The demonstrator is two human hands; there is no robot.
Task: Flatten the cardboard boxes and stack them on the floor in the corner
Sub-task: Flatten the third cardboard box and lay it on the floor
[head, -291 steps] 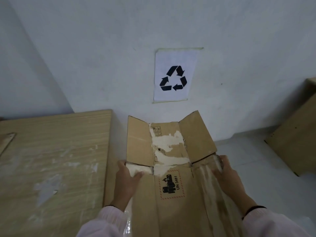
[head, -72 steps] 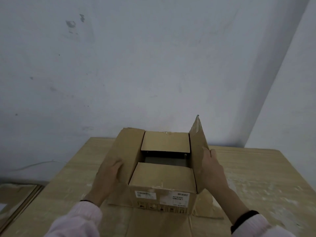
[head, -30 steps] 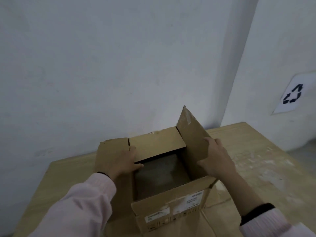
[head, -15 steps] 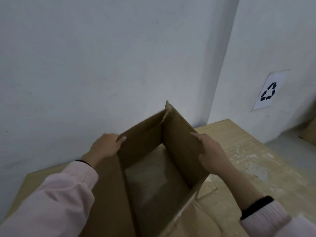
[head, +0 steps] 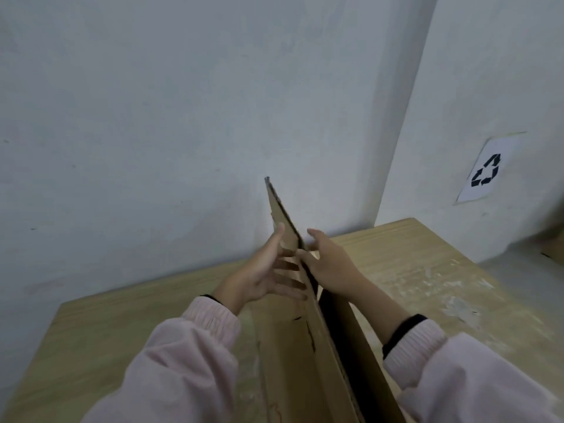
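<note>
A brown cardboard box (head: pixel 300 355) stands on edge over the wooden table, squeezed almost flat, with one flap pointing up towards the wall. My left hand (head: pixel 268 270) lies flat against its left face with the fingers spread. My right hand (head: pixel 328 265) presses the right face from the other side. A narrow dark gap between the two walls shows below my right wrist. The box's lower part runs out of the frame at the bottom.
The worn wooden table (head: pixel 427 270) fills the corner between two white walls. A paper recycling sign (head: pixel 485 172) hangs on the right wall. Grey floor (head: pixel 525 270) and the edge of another brown piece show at the far right.
The open box has been pushed together: its walls, wide apart half a second ago, now lie nearly against each other. Both hands have moved inward towards each other. The view has swung slightly left.
</note>
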